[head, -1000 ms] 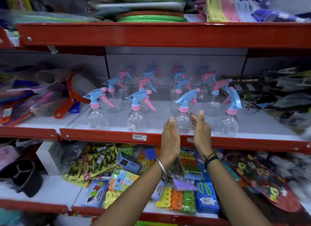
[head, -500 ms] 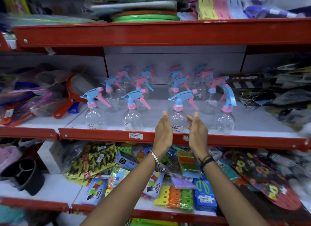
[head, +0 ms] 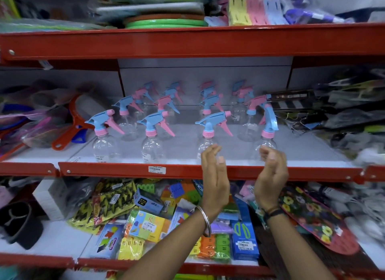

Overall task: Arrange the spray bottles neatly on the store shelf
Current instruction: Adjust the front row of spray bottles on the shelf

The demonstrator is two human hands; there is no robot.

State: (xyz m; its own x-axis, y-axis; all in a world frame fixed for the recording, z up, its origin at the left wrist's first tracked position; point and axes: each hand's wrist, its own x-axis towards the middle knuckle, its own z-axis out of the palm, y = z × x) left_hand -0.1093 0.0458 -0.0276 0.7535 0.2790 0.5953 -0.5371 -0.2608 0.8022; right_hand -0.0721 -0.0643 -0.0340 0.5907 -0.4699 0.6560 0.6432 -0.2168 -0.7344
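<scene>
Clear plastic bottles w/ blue-and-pink trigger heads stand upright on the white middle shelf [head: 187, 152], set in 4 columns running front to back, approx 4 deep; rear ones too blurred to count for sure. Spacing looks deliberate: even gaps btwn columns, front row close to the red lip so labels face the aisle. Most nozzles point left. The odd one is the front-right bottle [head: 265, 142]: its head is turned toward the camera, nozzle not in line w/ the rest, so it probably needs a twist.

Left hand [head: 214, 175] is in front of the 3rd front bottle [head: 206, 142], palm facing right, fingers loosely curled at the tips, half open. It holds nothing; fingertips overlap the bottle's lower body, but contact can't be told. Right hand [head: 270, 175] is in front of the front-right bottle, fingers curled inward in a loose cup, also not gripping anything; whether it touches the bottle can't be told either. The 2 hands are apart, 1 per bottle.

Judgement: arrangement nearly done, only the right-end head left to align.
</scene>
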